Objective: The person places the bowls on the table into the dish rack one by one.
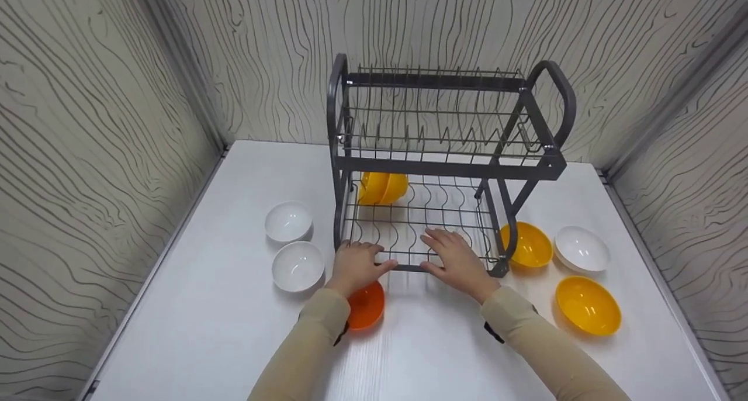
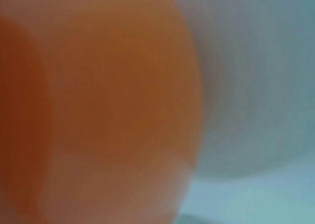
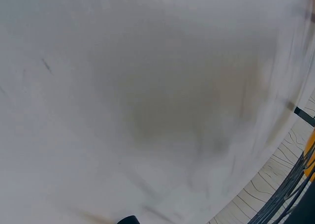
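Observation:
A dark two-tier dish rack [image 1: 450,166] stands on the white table. At its lower front rail, near the left corner, my left hand [image 1: 356,266] rests with its fingers over the rail. My right hand [image 1: 459,263] touches the same rail farther right, fingers fairly straight over the lower wires. Two yellow bowls [image 1: 383,188] stand on edge, nested, on the lower tier at the left. Partly hidden under my left wrist is an orange bowl [image 1: 367,307]; its blurred orange surface [image 2: 113,86] fills much of the left wrist view.
Two white bowls [image 1: 298,266] sit left of the rack. On the right are yellow bowls [image 1: 587,306], one close against the rack's leg, and a white bowl [image 1: 582,249]. Wood-patterned panels [image 1: 280,56] enclose the table. Mostly white tabletop [image 3: 98,111] shows in the right wrist view.

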`<control>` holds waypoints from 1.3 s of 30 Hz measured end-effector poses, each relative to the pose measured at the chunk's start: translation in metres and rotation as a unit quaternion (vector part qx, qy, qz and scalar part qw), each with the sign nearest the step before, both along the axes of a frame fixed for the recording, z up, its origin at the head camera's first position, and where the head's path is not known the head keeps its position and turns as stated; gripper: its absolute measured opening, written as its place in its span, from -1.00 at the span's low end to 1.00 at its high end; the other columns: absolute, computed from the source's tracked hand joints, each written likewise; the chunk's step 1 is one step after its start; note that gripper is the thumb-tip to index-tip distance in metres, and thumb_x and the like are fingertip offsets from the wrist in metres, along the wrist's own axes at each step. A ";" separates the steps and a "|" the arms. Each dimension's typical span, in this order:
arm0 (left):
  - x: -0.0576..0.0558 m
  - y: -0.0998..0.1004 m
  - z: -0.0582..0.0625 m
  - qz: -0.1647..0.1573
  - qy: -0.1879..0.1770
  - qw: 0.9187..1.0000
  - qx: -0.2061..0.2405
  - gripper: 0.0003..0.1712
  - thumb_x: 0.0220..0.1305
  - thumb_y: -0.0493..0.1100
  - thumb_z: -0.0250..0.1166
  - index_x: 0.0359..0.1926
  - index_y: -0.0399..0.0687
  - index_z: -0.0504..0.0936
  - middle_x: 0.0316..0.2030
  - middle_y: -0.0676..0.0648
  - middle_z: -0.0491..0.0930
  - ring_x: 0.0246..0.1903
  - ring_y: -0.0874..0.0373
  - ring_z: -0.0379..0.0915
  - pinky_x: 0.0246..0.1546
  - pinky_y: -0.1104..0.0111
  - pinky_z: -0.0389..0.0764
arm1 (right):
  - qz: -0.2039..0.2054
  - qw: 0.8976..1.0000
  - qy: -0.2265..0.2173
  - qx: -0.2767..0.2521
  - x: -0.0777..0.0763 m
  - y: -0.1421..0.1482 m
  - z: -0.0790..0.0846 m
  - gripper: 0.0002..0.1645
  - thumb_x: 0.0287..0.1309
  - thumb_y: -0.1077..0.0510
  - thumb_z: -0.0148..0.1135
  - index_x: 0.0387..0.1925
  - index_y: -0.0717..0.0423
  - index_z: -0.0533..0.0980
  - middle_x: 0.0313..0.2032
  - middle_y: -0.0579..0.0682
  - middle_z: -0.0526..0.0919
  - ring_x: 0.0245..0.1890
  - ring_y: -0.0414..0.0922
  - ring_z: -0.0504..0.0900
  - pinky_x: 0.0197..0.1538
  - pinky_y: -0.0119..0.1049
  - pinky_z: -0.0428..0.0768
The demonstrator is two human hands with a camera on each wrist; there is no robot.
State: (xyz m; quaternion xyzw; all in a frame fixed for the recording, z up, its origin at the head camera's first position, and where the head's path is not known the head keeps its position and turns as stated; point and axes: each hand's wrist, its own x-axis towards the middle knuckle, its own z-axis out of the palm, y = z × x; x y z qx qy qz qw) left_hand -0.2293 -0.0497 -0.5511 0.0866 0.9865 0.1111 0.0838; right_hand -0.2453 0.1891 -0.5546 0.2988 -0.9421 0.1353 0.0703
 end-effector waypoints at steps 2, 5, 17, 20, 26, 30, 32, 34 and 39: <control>0.001 -0.001 0.000 0.000 0.004 1.000 -0.003 -0.20 0.11 0.54 -0.15 0.18 0.21 0.46 0.13 0.03 0.52 0.19 0.03 0.36 0.36 -0.03 0.10 | 0.011 1.000 0.011 0.017 0.000 -0.001 -0.001 -0.28 0.18 -0.33 -0.02 0.26 -0.06 0.32 0.31 -0.01 0.32 0.30 0.03 0.29 0.36 0.04 0.22; 0.002 -0.002 0.001 0.000 0.009 1.000 -0.002 -0.18 0.11 0.55 -0.17 0.18 0.19 0.46 0.13 0.03 0.52 0.19 0.03 0.37 0.35 -0.04 0.11 | 0.021 0.998 0.029 0.042 -0.001 -0.003 0.000 -0.29 0.17 -0.34 -0.03 0.26 -0.10 0.32 0.31 -0.01 0.32 0.29 0.03 0.31 0.31 0.04 0.30; 0.017 -0.032 0.008 0.034 0.007 0.994 0.106 -0.41 0.19 0.30 0.10 0.15 0.15 0.48 0.19 0.00 0.45 0.26 -0.01 0.25 0.35 0.00 0.15 | 0.034 0.997 0.029 0.068 -0.003 -0.031 -0.006 -0.29 0.17 -0.38 -0.09 0.22 -0.11 0.37 0.28 -0.01 0.36 0.24 0.01 0.37 0.21 0.00 0.43; 0.026 -0.039 0.014 0.060 -0.028 0.978 0.199 -0.51 0.23 0.14 0.15 0.15 0.14 0.48 0.25 -0.01 0.37 0.31 -0.02 0.18 0.34 0.01 0.18 | 0.038 0.996 0.033 0.071 -0.002 -0.033 -0.008 -0.30 0.15 -0.38 -0.08 0.18 -0.08 0.40 0.26 0.00 0.38 0.22 0.01 0.39 0.18 -0.02 0.45; 0.048 -0.052 0.025 0.104 -0.006 0.937 0.334 -0.61 0.27 -0.04 0.17 0.10 0.04 0.53 0.26 -0.04 0.34 0.31 -0.04 0.16 0.22 0.08 0.39 | 0.035 0.996 0.045 0.075 0.000 -0.029 -0.004 -0.32 0.15 -0.39 -0.08 0.09 -0.06 0.48 0.23 0.00 0.42 0.19 0.00 0.41 0.15 -0.03 0.46; 0.065 -0.062 0.027 0.107 0.071 0.919 0.373 -0.70 0.24 -0.17 0.19 -0.01 -0.08 0.59 0.17 -0.10 0.44 0.23 -0.06 0.27 0.21 0.07 0.40 | 0.020 0.996 0.040 0.076 0.001 -0.022 -0.003 -0.33 0.14 -0.40 -0.08 0.06 -0.07 0.50 0.23 0.00 0.42 0.19 0.00 0.42 0.17 -0.02 0.46; 0.073 -0.067 0.025 0.113 0.103 0.911 0.384 -0.73 0.21 -0.22 0.20 -0.06 -0.14 0.61 0.12 -0.12 0.49 0.20 -0.09 0.30 0.24 0.04 0.35 | 0.013 0.997 0.039 0.072 0.002 -0.018 -0.003 -0.34 0.13 -0.38 -0.05 0.05 -0.06 0.51 0.22 0.00 0.43 0.19 0.00 0.42 0.16 -0.01 0.46; 0.081 -0.071 0.021 0.133 0.115 0.905 0.387 -0.75 0.20 -0.23 0.20 -0.08 -0.13 0.61 0.10 -0.12 0.51 0.19 -0.08 0.31 0.26 0.03 0.30 | 0.008 0.997 0.038 0.065 0.002 -0.014 -0.003 -0.36 0.13 -0.37 -0.03 0.04 -0.05 0.51 0.22 0.00 0.44 0.18 0.00 0.43 0.16 0.00 0.46; 0.097 -0.076 0.008 0.208 0.067 0.895 0.390 -0.69 0.26 -0.15 0.15 0.01 -0.09 0.56 0.13 -0.09 0.47 0.18 -0.03 0.34 0.22 0.06 0.38 | -0.003 0.998 0.037 0.057 0.003 -0.004 -0.004 -0.36 0.14 -0.36 -0.04 0.03 -0.05 0.51 0.20 0.00 0.45 0.19 0.00 0.42 0.16 0.01 0.46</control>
